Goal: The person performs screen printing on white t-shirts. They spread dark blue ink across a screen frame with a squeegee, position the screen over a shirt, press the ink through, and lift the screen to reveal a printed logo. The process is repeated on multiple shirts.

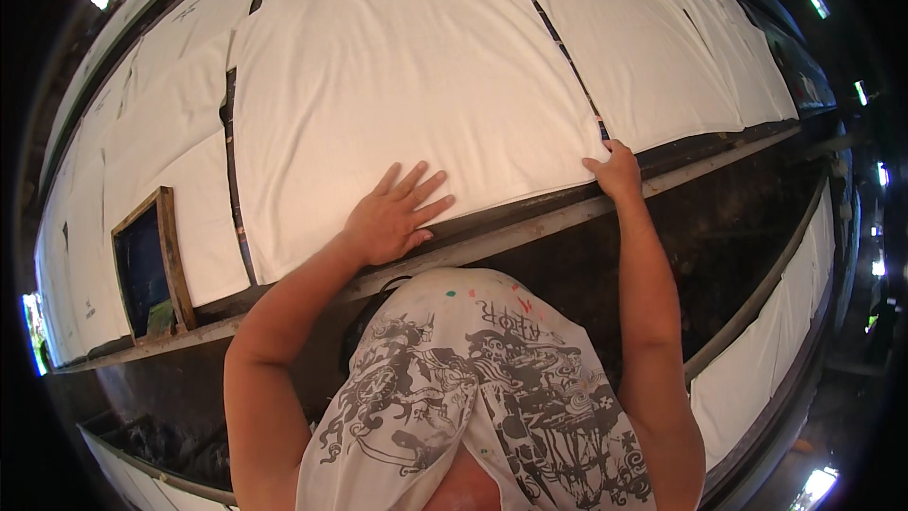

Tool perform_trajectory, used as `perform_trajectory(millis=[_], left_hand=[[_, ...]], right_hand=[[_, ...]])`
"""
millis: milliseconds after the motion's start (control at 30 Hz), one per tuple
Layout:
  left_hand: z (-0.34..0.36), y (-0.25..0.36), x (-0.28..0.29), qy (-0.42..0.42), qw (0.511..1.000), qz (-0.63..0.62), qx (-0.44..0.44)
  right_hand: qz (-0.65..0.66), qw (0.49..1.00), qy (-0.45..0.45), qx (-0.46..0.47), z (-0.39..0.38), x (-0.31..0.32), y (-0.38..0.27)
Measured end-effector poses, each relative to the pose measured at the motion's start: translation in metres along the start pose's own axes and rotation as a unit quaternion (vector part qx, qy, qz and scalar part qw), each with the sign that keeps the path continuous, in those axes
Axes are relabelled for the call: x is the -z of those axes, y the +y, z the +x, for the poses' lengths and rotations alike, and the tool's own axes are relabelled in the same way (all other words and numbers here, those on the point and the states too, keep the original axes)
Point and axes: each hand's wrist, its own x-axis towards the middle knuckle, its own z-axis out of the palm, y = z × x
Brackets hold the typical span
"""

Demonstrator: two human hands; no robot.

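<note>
Visibly, hands [386, 220] touch white cloth [407, 85]; grey lettering [511, 320] marks the shirt [452, 329].

right of centre: right hand [619, 170], some fingers hidden from me | lower edge: shirt [515, 360] cut off | upper left: dark marks [187, 11] too small to read
</note>
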Motion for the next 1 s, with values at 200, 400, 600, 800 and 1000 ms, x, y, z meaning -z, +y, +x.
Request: perform_trajectory(millis=[200,400,600,800,1000], left_hand=[[0.006,0.010,0.008,-0.036,0.999,0.001,-0.007],[0.012,0.006,0.009,-0.050,0.998,-0.018,-0.020],[0.054,-0.010,0.001,0.060,0.989,-0.003,0.138],[0.141,0.030,-0.014,0.019,0.987,-0.050,0.152],[0.140,0.024,-0.030,0.068,0.991,-0.074,0.084]], right_hand=[[0.223,0.962,0.069,0.144,0.012,0.005,0.021],[0.098,0.982,0.047,0.156,0.020,-0.009,0.050],[0.170,0.965,0.105,0.171,0.014,-0.024,0.051],[0.223,0.956,0.121,0.145,0.014,-0.028,0.048],[0.120,0.974,0.153,0.116,0.009,-0.033,0.048]])
